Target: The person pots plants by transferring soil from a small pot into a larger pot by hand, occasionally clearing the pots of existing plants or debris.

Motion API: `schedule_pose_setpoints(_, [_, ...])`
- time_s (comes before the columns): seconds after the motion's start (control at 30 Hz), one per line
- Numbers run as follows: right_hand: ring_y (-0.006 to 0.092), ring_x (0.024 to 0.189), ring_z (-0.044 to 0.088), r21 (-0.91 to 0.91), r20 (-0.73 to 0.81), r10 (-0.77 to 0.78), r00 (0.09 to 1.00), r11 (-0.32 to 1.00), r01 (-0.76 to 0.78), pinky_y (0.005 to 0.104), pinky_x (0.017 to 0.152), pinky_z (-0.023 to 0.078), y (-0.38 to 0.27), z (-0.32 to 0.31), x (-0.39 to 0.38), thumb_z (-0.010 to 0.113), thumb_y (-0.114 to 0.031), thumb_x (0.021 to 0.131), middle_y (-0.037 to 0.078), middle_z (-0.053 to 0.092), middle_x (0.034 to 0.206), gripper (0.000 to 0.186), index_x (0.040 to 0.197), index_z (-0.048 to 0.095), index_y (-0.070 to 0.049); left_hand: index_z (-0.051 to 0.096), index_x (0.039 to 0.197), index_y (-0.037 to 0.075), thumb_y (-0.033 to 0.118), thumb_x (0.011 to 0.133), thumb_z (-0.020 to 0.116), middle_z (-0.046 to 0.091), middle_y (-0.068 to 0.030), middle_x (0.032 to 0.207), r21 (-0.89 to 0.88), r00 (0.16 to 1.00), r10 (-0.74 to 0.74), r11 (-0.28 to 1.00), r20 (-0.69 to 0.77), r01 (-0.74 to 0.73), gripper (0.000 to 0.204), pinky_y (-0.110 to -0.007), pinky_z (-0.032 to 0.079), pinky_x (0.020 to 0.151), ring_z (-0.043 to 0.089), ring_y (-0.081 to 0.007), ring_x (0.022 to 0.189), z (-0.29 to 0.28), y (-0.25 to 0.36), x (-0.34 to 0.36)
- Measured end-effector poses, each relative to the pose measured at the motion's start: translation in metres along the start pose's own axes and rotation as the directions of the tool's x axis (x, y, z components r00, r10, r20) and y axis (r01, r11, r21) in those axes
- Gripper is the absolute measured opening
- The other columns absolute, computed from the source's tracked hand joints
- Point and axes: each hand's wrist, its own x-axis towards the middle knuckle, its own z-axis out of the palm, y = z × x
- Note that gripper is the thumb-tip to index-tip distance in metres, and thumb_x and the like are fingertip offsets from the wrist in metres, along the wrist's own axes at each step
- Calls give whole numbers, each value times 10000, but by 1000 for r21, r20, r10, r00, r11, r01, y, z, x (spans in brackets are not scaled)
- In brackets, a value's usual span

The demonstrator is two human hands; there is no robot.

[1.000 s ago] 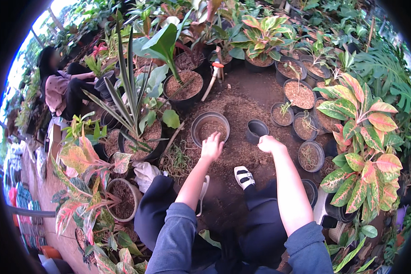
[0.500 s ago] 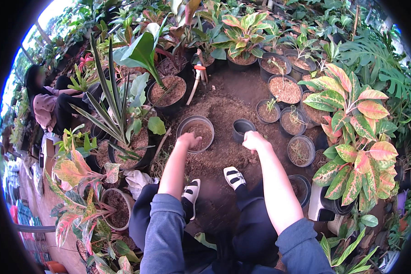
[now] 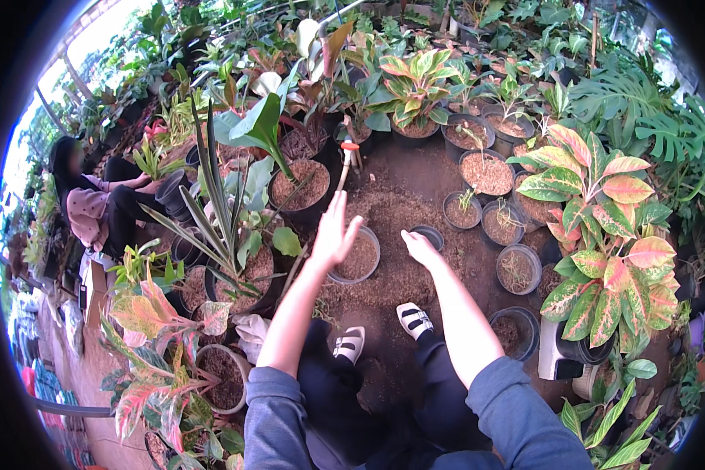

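Observation:
My left hand [image 3: 337,236] is raised with its fingers stretched and apart, and it holds nothing. It overlaps the left edge of a round dark pot [image 3: 363,257] that contains brown, crumbly soil. My right hand [image 3: 421,248] hovers in front of a smaller black pot [image 3: 431,234], partly hiding it. Its fingers look extended toward the left, with nothing visible in them. Loose brown soil [image 3: 399,282] is spread over the ground around both pots.
Small pots with thin seedlings [image 3: 517,269] stand to the right, near a large pink-and-green leafy plant [image 3: 603,243]. Potted plants [image 3: 298,188] crowd the left and far sides. A person [image 3: 94,192] sits at far left. A dark pot [image 3: 514,333] stands by my right forearm.
My left hand has lifted off the soil in the larger pot and spread its fingers. My right hand has come away from the small pot's rim and shifted left. The view has tilted.

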Motion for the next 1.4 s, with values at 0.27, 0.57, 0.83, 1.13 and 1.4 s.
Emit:
schedule_pose_setpoints(0.27, [354, 1146, 395, 992, 126, -212, 969, 9, -127, 502, 964, 276, -76, 23, -17, 337, -650, 781, 168, 377, 1293, 792, 1291, 301, -46, 259, 1334, 102, 340, 839, 393, 207, -137, 1393, -139, 939, 228, 971, 257, -197, 565, -534, 58, 1026, 143, -323, 1299, 68, 37, 25])
schedule_pose_setpoints(0.57, [224, 809, 603, 969, 52, -285, 957, 245, 20, 317, 717, 487, -99, 21, -28, 396, -413, 875, 108, 607, 941, 421, 991, 520, -27, 324, 1278, 15, 609, 824, 264, 369, -188, 1294, -797, 763, -243, -269, 600, 541, 750, -424, 311, 971, 401, -320, 1150, 66, 34, 35])
schedule_pose_setpoints(0.83, [221, 869, 554, 893, 399, -368, 840, 365, -264, 414, 733, 462, -80, 22, -16, 441, -573, 798, 97, 536, 1026, 556, 1080, 470, -94, 296, 1297, 20, 383, 872, 312, 303, -183, 1333, -370, 994, -36, 929, -106, -6, 560, -443, 111, 1037, 226, -297, 1272, 26, 69, 13])
schedule_pose_setpoints(1.13, [292, 1270, 229, 775, -106, -338, 935, 561, 291, 533, 1003, 159, -123, 21, -58, 303, -505, 872, 108, 273, 1373, 569, 1313, 321, -146, 93, 1362, 70, 624, 811, 265, 164, -191, 1392, -751, 651, -705, 262, 280, 607, 799, -533, 95, 1023, 160, -320, 1290, 22, -1, -13])
schedule_pose_setpoints(1.4, [277, 1184, 381, -645, 157, -351, 923, 671, 365, 487, 978, 259, -61, 38, -1, 416, -400, 851, 125, 338, 1324, 426, 1176, 487, -135, 195, 1343, 80, 609, 800, 367, 293, -138, 1349, -866, 643, -581, -299, 499, 402, 777, -459, 311, 952, 372, -326, 1173, 27, -21, -12])
